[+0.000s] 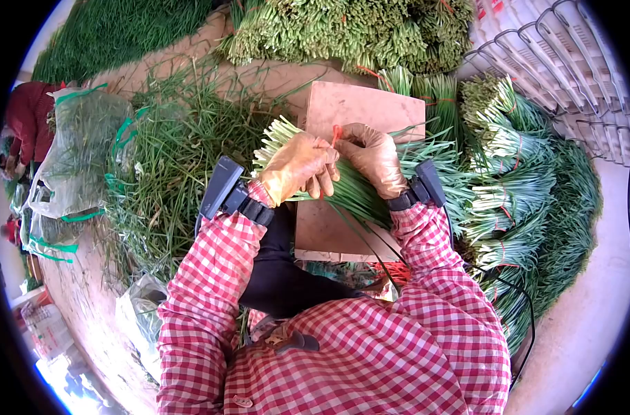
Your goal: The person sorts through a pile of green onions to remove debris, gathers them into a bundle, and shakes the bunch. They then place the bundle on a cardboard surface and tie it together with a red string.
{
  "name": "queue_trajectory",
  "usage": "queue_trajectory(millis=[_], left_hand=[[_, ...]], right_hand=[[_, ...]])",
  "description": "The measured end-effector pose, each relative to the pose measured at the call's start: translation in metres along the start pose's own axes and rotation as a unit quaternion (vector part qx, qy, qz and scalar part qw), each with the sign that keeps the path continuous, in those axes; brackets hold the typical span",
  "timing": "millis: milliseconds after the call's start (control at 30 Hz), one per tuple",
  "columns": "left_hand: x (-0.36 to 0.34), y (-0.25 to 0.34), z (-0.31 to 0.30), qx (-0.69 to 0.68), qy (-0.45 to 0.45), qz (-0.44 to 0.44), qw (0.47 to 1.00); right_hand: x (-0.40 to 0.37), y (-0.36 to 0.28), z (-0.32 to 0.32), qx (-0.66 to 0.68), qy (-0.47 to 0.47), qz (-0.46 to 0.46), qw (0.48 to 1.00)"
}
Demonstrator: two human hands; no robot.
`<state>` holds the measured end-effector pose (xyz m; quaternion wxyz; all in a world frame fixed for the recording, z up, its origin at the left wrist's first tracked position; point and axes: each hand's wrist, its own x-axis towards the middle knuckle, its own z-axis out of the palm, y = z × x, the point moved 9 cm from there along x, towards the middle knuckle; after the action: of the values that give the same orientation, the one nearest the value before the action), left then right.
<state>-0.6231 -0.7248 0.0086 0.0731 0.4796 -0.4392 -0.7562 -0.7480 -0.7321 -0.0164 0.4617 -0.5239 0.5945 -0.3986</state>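
A bundle of green chives lies across a wooden board, with its pale stem ends to the left. My gloved left hand is closed over the stem side of the bundle, its fingers curled. An orange-red tie sticks up between my hands, and a bit of red shows below my left fingers. My gloved right hand pinches at the tie, with thumb and fingers together above the leaves. Exactly how the tie runs between the fingers is hidden.
Loose green stalks heap on the left beside clear plastic bags. Tied chive bundles are stacked on the right, and more bundles lie at the back. White crates stand at upper right. Another person's dark red sleeve shows far left.
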Motion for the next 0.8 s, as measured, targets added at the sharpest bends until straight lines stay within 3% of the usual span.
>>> queue_trajectory(millis=[200,300,333,433,533,667,767,800], left_hand=[[-0.001,-0.001,-0.001,0.004,0.013,-0.02,1.0],[-0.007,0.003,0.001,0.001,0.022,0.01,1.0],[-0.007,0.002,0.0,0.007,0.024,0.023,0.999],[-0.004,-0.003,0.004,0.007,0.017,0.071,0.997],[-0.013,0.003,0.007,-0.025,-0.016,0.147,0.989],[-0.012,-0.003,0.008,-0.008,0.017,0.098,0.995],[-0.028,0.021,-0.007,0.268,0.228,0.168,0.921],[-0.062,0.059,0.002,0.413,0.332,0.317,0.787]], right_hand=[[-0.014,-0.045,-0.003,-0.131,0.02,-0.106,0.986],[-0.018,-0.036,0.005,0.033,-0.024,-0.091,0.995],[-0.02,-0.034,0.006,0.121,-0.056,-0.065,0.989],[-0.021,-0.033,0.011,0.201,-0.084,0.052,0.975],[-0.019,-0.027,0.019,0.204,-0.102,0.089,0.97],[-0.021,-0.038,0.016,0.168,-0.077,0.084,0.979],[-0.022,-0.038,0.006,0.17,-0.022,0.026,0.985],[-0.022,-0.035,0.002,0.172,-0.001,0.002,0.985]])
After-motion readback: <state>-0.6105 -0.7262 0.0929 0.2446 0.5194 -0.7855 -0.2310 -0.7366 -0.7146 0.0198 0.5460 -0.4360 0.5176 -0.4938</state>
